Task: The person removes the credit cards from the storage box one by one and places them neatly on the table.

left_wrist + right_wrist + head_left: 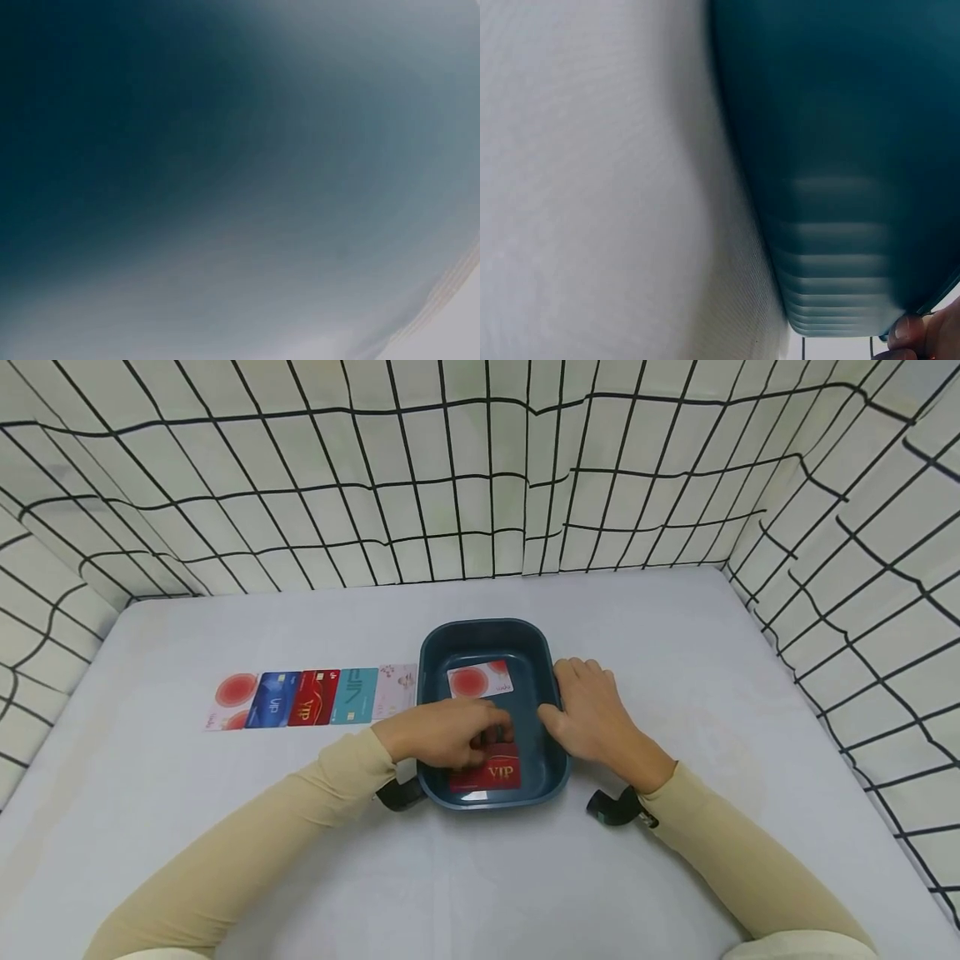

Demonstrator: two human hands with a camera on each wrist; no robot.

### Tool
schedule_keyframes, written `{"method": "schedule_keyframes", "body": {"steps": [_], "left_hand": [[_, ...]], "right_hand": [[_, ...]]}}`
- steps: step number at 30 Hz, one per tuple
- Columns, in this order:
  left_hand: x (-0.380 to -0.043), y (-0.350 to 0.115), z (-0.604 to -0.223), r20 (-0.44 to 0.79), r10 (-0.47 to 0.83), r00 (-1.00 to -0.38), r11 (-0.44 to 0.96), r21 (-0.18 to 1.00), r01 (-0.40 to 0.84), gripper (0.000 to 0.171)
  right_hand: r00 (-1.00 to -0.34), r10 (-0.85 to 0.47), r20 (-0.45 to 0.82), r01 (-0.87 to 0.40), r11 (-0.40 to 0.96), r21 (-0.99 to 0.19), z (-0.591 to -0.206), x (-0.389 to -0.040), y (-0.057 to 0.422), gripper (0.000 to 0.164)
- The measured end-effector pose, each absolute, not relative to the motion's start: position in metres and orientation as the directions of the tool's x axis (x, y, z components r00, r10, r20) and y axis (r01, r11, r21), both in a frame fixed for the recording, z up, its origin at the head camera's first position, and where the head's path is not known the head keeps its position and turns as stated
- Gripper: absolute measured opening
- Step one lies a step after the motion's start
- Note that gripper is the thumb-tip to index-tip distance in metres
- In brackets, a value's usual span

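Note:
A dark blue tray [555, 777] stands on the white table, holding a white card with red circles [470, 681] and a red VIP card [504, 771]. My left hand [450, 731] reaches over the tray's left side, its fingers bent down close over the red card. I cannot tell whether those fingers pinch anything. My right hand [592, 710] grips the tray's right rim, thumb on the inner side. In the right wrist view, fingertips [909, 330] show at the rim beside the tray's ribbed outer wall [840, 262]. Blurred blue-grey fills the left wrist view.
Left of the tray lies a row of cards: a red-circled white card [235, 700], a blue card [272, 699], a red card [314, 697], a teal card [355, 696] and a pale pink card [395, 691]. Black wire grid panels [465, 477] bound the table's back and sides.

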State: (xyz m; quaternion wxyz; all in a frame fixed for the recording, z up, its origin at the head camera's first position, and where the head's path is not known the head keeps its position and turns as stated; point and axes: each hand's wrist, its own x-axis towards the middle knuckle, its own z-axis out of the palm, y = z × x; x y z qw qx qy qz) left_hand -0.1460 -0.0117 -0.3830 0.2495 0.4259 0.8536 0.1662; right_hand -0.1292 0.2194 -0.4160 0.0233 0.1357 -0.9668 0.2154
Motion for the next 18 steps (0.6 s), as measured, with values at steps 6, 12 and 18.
{"method": "schedule_keyframes", "body": {"steps": [6, 12, 18], "left_hand": [[-0.1470, -0.0124, -0.3813, -0.300, 0.815, -0.496, 0.572, 0.552, 0.606, 0.034], [-0.1486, -0.0136, -0.3809, -0.295, 0.828, -0.477, 0.554, 0.568, 0.609, 0.031], [-0.1504, -0.0144, -0.3803, -0.294, 0.845, -0.447, 0.529, 0.585, 0.615, 0.031]], "right_hand": [[-0.964, -0.247, 0.097, -0.265, 0.869, -0.418, -0.4169, -0.1297, 0.2195, 0.021], [-0.965, -0.243, 0.102, -0.263, 0.869, -0.419, -0.4181, -0.1297, 0.2201, 0.021], [-0.964, -0.245, 0.105, -0.266, 0.872, -0.412, -0.4161, -0.1298, 0.2205, 0.020]]}}
